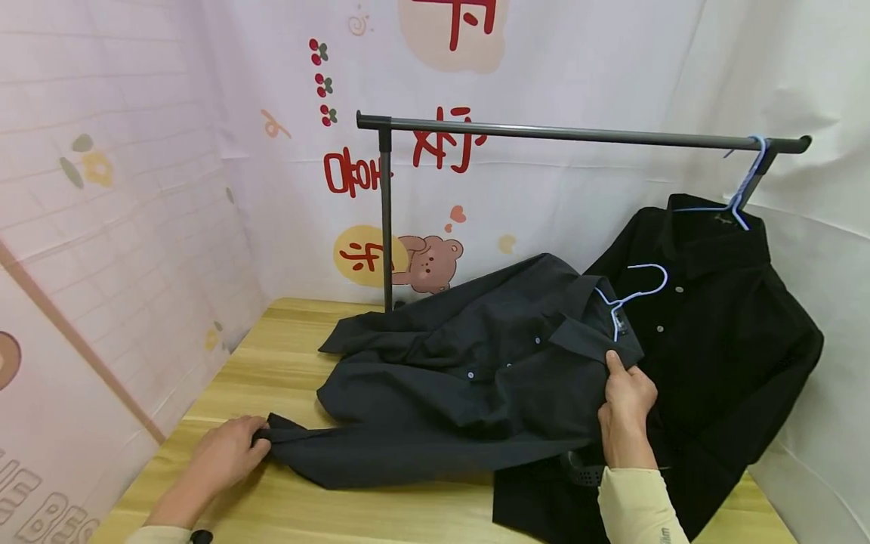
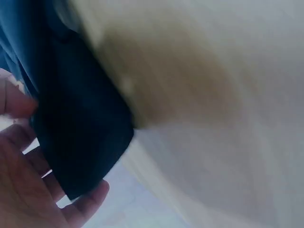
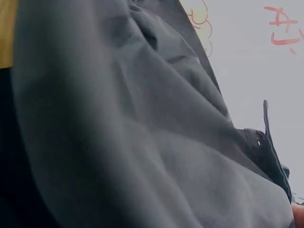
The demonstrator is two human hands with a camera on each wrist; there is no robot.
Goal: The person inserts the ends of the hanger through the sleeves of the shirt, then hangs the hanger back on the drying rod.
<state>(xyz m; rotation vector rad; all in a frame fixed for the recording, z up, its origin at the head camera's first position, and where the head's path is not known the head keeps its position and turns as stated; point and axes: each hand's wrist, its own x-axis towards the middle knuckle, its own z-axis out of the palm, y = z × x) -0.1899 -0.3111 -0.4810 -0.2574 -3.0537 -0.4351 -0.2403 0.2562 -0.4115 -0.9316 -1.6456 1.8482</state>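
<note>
A dark button-up shirt (image 1: 435, 393) lies spread over the table, its collar to the right and the hem and sleeves to the left. My left hand (image 1: 227, 457) holds the end of the near sleeve. In the left wrist view the sleeve's cuff (image 2: 85, 128) lies between thumb and fingers. At the collar, my right hand (image 1: 627, 404) grips the cloth near the shoulder, thumb on top. A light blue hanger (image 1: 615, 304) sits inside the neck with its hook sticking out. Only a sliver of the right hand shows in the right wrist view, beside the shirt cloth (image 3: 156, 142).
A dark metal rack's bar (image 1: 578, 134) runs across behind the shirt. From its right end hangs a second black shirt (image 1: 741, 325) on a blue hanger (image 1: 748, 185), its lower part draping over the table. The wooden table (image 1: 421, 517) shows in front, against a printed backdrop (image 1: 578, 68).
</note>
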